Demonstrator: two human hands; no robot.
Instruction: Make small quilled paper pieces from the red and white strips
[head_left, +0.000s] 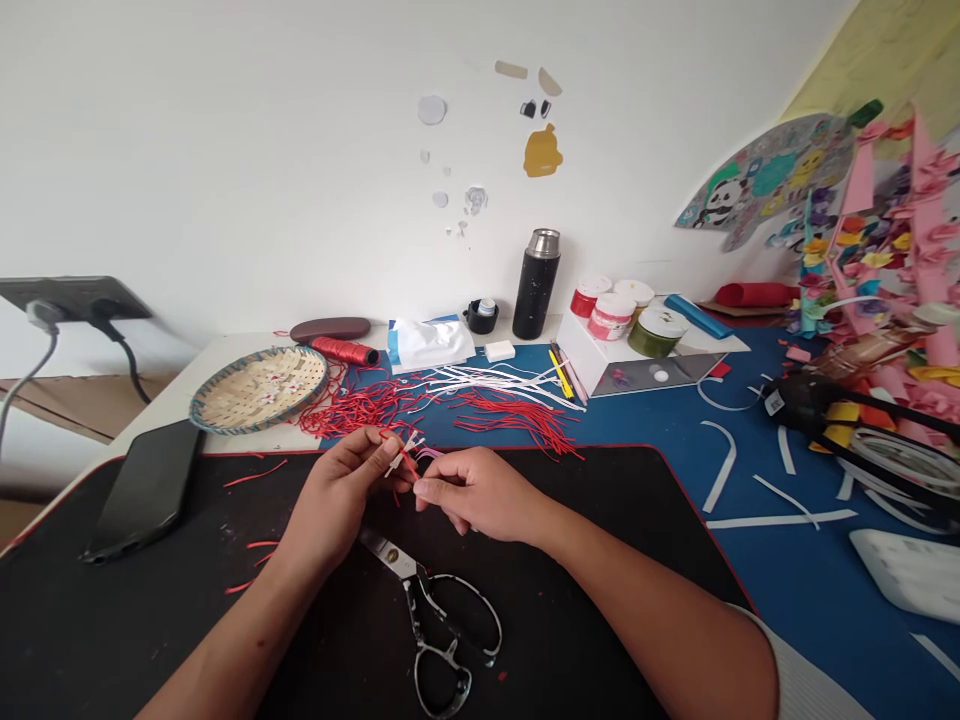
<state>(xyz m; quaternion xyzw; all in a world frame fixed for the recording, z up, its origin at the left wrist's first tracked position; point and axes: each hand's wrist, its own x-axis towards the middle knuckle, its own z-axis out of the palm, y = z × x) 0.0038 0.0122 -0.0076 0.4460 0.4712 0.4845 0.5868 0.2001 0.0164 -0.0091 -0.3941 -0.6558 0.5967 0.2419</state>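
Observation:
My left hand [341, 490] and my right hand [472, 492] meet above a black mat [150, 620]. Between their fingertips is a small piece made of white strips and red thread [405, 455]. The left thumb and fingers pinch its left end. The right fingers pinch the red thread at its lower right. Both hands are closed. Just below the hands, a pair of scissors [435, 615] lies on the mat with its blades pointing up left.
Piles of red threads [517, 415] and white strips [495, 380] lie behind the hands. A woven basket [259, 390], a red spool [346, 351], a phone [146, 487], a black flask [537, 283], jars [611, 315] and paper crafts [877, 240] surround them.

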